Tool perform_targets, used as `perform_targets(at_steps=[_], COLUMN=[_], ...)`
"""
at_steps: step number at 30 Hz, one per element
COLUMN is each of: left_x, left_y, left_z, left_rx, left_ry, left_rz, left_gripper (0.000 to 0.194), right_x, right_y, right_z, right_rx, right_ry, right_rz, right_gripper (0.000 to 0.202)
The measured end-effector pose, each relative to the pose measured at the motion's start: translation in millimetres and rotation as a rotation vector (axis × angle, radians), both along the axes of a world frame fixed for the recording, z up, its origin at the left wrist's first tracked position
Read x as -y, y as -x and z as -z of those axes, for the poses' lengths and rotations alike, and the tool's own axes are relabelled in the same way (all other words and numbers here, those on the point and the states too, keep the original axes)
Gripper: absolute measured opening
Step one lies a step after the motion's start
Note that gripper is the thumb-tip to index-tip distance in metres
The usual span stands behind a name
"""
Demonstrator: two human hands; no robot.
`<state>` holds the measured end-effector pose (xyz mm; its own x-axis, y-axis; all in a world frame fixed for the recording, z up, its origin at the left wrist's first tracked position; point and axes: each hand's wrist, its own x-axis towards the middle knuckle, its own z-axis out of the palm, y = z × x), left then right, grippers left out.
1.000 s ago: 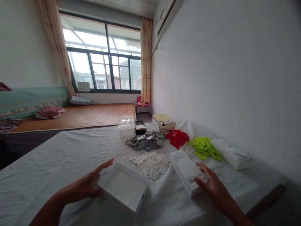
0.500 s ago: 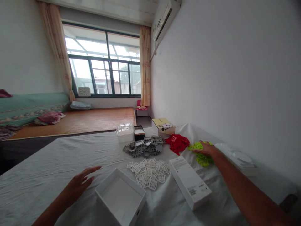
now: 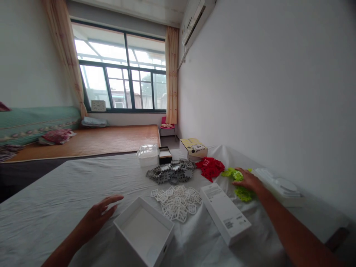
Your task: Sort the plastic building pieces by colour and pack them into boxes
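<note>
Many lime-green, openwork plastic pieces (image 3: pixel 243 194) lie in a loose heap beyond the right side of the closed, white, oblong cardboard box (image 3: pixel 224 213), and the right hand (image 3: pixel 249 180) is over them. Its fingers are spread and slightly bent, with thumb apart; green shows between (whether they actually pinch a piece, I cannot tell).

Just left of the oblong box's far end, flat white lattice plastic pieces (image 3: pixel 176 202) are scattered in a low pile. Farther left and nearer than that pile is a lidless, white, square cardboard box (image 3: pixel 141 230), its pale floor visible. The left hand (image 3: pixel 97 217), farther left again, hangs near that box's rim with fingers loosely extended and nothing in them.

Past the oblong box's far end is a heap of bright red plastic lattice pieces (image 3: pixel 210 168), and beyond it to the left, a heap of grey ones (image 3: pixel 171 172). Well beyond the oblong box stand a yellow-topped cardboard box with a cartoon face (image 3: pixel 194 147), a small black box with a pale inside (image 3: pixel 165 160) and a clear plastic tub (image 3: pixel 147 156). To the oblong box's right, past the green heap, is a long white box (image 3: pixel 289 199).
</note>
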<state>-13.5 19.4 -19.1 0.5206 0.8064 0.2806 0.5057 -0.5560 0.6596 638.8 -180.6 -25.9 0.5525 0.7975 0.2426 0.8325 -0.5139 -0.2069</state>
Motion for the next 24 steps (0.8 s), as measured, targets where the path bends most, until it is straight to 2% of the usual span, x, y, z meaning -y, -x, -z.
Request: perform_targets(at_steps=[5,11,14,17,21,24], left_x=[4.8,11.2,11.7,9.8,11.7,21.6], left_y=[-5.4,-10.4,-11.8,-12.5,-14.1,-17.1], left_z=[-2.2,-5.9,-4.2,-0.9,0.0,-3.3], left_rx=[0.02,0.052,0.046,0.041,0.017,-0.011], left_ry=[-0.004,-0.006,0.003,0.006,0.002,-0.04], left_rz=[-0.015,-0.008,0.006,0.015,0.017,0.016], left_gripper=[0.045,0.045,0.044,0.043,0.039,0.035], right_x=[3.2,8.7,13.4,15.3,8.6,-5.1], right_y=[-5.0,-6.3,-5.8,-0.2,33.8,90.1], right_z=[-10.7,-22.4,-33.9,-52.3,-89.4,-120.1], right_rx=[0.004,-0.005,-0.031,-0.042,-0.089,-0.168], right_ry=[0.031,-0.013,-0.06,-0.1,-0.16,-0.19], right_rz=[-0.024,-0.061,-0.062,-0.078,-0.163,-0.309], right_gripper=[0.072,0.067,0.061,0.058,0.062,0.066])
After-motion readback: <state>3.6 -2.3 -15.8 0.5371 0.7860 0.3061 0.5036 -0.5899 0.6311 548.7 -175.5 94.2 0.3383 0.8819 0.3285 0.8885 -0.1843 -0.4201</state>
